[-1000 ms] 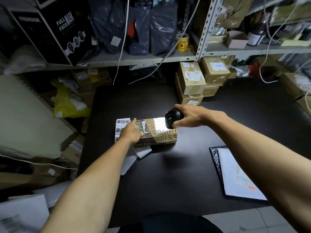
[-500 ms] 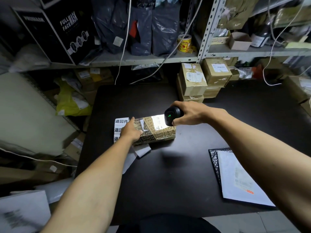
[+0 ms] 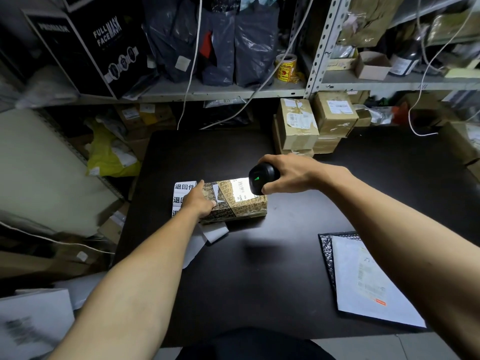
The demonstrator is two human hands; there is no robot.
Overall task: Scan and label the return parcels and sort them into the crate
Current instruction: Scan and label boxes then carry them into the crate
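The right hand [image 3: 291, 175] curls round a black barcode scanner [image 3: 262, 178], its light falling on the white label of a patterned gold-and-black parcel [image 3: 233, 203]. The left hand [image 3: 200, 201] rests on the parcel's left end, fingers straight and pressed flat. The parcel lies on the black bench [image 3: 259, 281], atop a sheet of return labels [image 3: 183, 189]. A white mailer [image 3: 368, 279] lies near the bench's right edge.

Upper left of my view stands a black mask box [image 3: 85, 48] on the shelf [image 3: 207, 93], dark plastic bags [image 3: 233, 42] beside it, a yellow tape roll [image 3: 285, 67] further right.
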